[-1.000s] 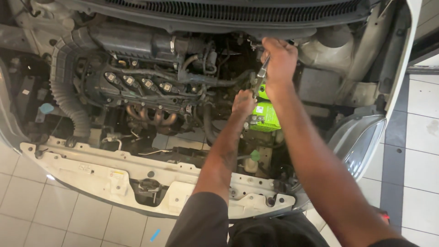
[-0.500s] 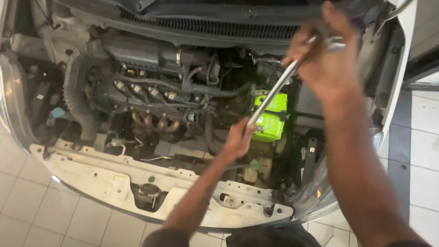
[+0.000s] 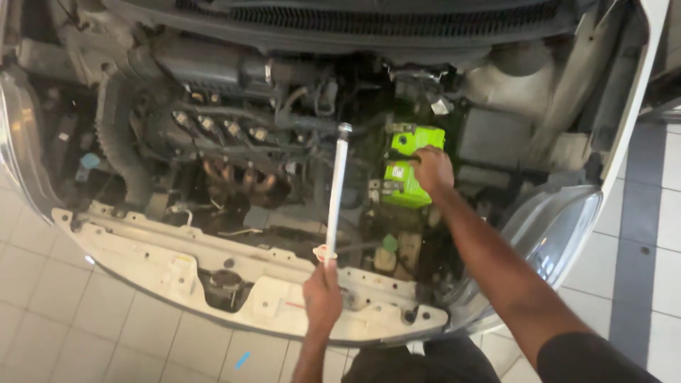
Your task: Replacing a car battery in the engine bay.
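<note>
— Over the open engine bay, what did each hand have?

— The left hand (image 3: 323, 292) was closed around the lower end of a long metal rod (image 3: 335, 191), which stood nearly upright in front of the engine (image 3: 227, 152), its round tip up near the hoses.

— And the other?

— The right hand (image 3: 431, 169) rested on the green battery (image 3: 410, 167), to the right of the rod, fingers curled over a dark part on its top edge.

— Anything below?

— The white front panel (image 3: 142, 248) ran under both, above the tiled floor (image 3: 71, 333).
</note>
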